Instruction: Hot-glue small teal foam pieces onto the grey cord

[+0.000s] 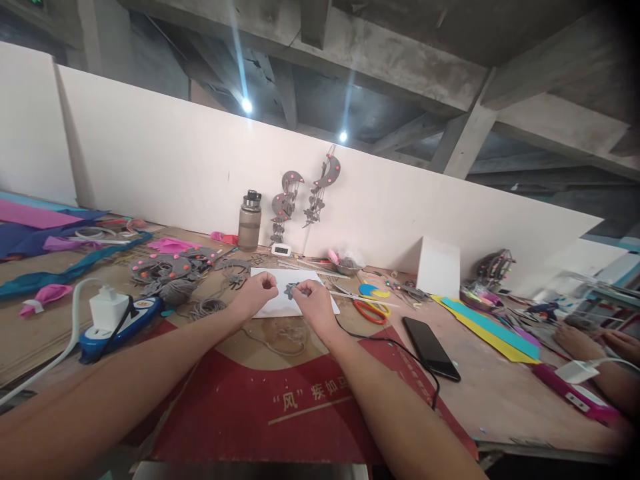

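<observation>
Over the white sheet [280, 301] mid-desk, both hands pinch a small grey felt piece [291, 290], left hand [259, 290] clenched beside it and right hand [311, 299] gripping its edge, apparently steadying it for fine work, scissors [371, 311] lying right.

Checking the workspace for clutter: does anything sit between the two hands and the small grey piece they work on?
Nothing visible does. The left hand and right hand meet at the grey piece over the white sheet; the scissors lie off to the right.
</observation>
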The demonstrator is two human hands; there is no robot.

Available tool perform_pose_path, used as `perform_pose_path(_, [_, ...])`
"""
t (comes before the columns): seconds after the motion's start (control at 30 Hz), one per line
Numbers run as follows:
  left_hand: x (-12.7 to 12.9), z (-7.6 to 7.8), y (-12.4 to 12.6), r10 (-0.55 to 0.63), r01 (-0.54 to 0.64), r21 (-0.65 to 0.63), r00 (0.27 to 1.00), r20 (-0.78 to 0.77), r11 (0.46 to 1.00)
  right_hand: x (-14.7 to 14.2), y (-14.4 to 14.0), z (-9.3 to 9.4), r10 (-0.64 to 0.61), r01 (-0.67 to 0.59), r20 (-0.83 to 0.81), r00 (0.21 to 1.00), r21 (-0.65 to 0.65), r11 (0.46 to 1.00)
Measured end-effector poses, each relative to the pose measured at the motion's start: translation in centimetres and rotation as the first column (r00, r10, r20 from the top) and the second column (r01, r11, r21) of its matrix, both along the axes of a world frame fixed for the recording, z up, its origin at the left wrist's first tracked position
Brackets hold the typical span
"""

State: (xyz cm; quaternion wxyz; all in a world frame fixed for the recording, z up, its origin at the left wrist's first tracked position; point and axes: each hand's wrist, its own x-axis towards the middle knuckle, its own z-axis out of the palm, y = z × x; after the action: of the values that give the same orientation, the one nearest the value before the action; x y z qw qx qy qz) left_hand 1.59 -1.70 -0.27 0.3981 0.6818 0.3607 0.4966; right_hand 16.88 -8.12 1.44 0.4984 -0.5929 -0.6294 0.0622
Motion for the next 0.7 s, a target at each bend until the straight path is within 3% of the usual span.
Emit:
perform_pose_path(0.33, [-0.06,-0.02,-0.20,-0.057,0.057,-0.010,0.998,0.017,0.998,-0.14,-0.10,0.01,-0.006,0.007,0.018,1.000,-0.017,1.000])
perform_pose_path(0.7, [-0.27,-0.26,0.43,-0.013,0.013,-0.017,1.000,-0.021,1.000,-0.16,-0.19,0.08,-0.004,0.004,-0.008,1.000,-0.032,0.999])
